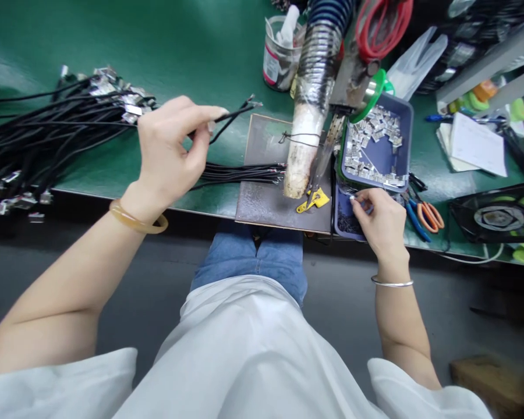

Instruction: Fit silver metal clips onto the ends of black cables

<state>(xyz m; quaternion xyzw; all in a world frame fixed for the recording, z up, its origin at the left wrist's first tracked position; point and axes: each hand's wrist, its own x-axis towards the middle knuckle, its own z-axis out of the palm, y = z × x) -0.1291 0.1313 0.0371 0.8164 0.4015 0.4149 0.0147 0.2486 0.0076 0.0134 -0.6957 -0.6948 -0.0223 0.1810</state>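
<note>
Slender black cable with bared metallic wire ends [236,112]: pinched in the left hand [172,145] between thumb and fingertips, held up in the upper centre of the frame, bared ends pointing right. Had the right hand [381,218] at centre right, thumb and index finger drawn together over a small blue-purple plastic tray [348,236] of tiny dark pieces [347,223]. Made out a bright speck at those fingertips, but could not tell whether gripping anything. Saw just above, in the right half of the frame, a larger blue-purple plastic bin [410,135] holding loose silver metal connector shells [360,148]. Found a row of thin black cables [240,174] lying side by side near the centre of the frame, lower than the raised one, ends resting on a flat dark grey board [262,206]. Spotted on the same board a small yellow piece [318,199], next to the white tip of a ribbed hose [305,139] slanting down from the top. Noticed at the left a loose heap of black cables with silver metal connectors [74,119], spread on the glossy green desk [170,52]. Noted hand tools with blue and orange handles [415,222] just right of the right hand.
</note>
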